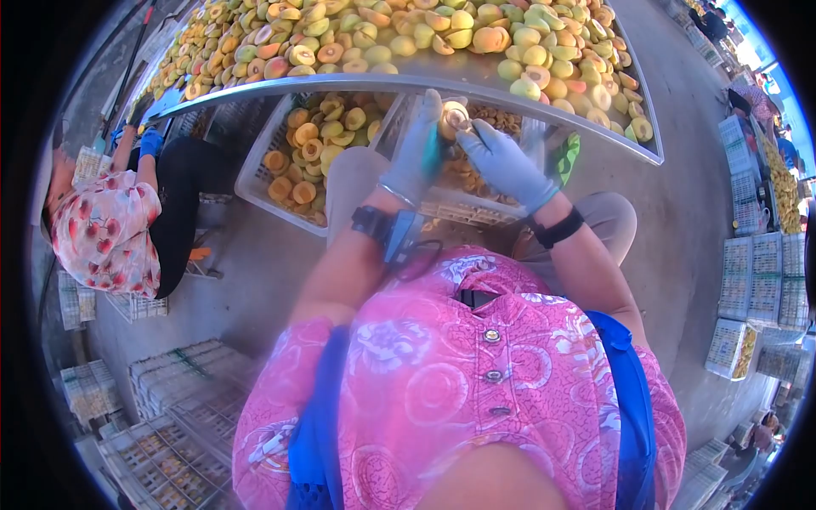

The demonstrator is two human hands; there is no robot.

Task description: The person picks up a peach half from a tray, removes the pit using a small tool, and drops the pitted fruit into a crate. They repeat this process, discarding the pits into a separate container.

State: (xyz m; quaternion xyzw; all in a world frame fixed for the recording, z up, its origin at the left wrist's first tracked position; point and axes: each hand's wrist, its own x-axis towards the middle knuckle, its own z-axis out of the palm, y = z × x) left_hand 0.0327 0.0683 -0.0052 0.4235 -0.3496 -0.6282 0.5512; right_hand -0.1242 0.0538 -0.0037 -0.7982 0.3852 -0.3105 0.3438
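Note:
Both hands are gloved and meet just below the metal table's edge [340, 82]. My left hand [416, 149] grips a halved fruit [453, 117], its cut face turned up. My right hand [506, 161] is closed at the fruit's right side, its fingertips on a small tool or pit that I cannot make out. Beneath my hands stands a white crate with small brown pits or pieces [463, 174]. Left of it, a white crate [255, 183] holds halved yellow-orange fruit [310, 153].
Halved fruit [408, 30] is heaped on the table. A co-worker in a floral top [106, 225] sits at the left. Stacked crates [191, 374] stand at the lower left, more crates [756, 272] at the right. My knees flank the crates.

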